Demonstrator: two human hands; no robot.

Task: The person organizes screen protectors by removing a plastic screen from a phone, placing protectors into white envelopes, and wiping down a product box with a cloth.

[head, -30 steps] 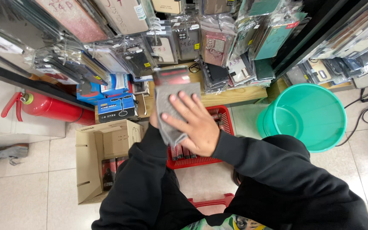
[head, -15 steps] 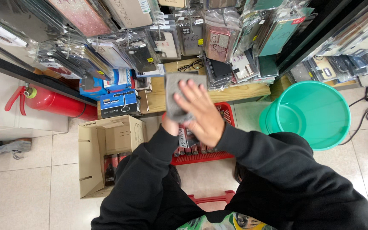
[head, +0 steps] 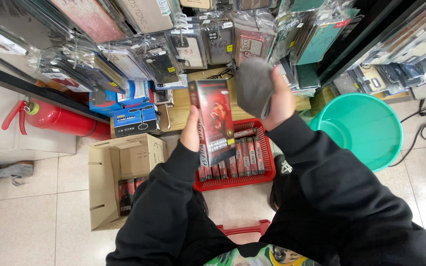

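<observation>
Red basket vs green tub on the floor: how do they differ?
The red basket is rectangular with perforated walls; the green tub is round with smooth solid walls. The red basket holds a row of red-and-black boxes standing on edge; the green tub looks empty. The basket lies below the left hand and its boxed product; the tub sits off to the right. Both are plastic, open-topped, and rest on the tiled floor.

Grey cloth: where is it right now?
Head view, centre top: the grey cloth is bunched in the right hand, lifted clear of the red-and-black box that the left hand holds above the red basket.
</observation>
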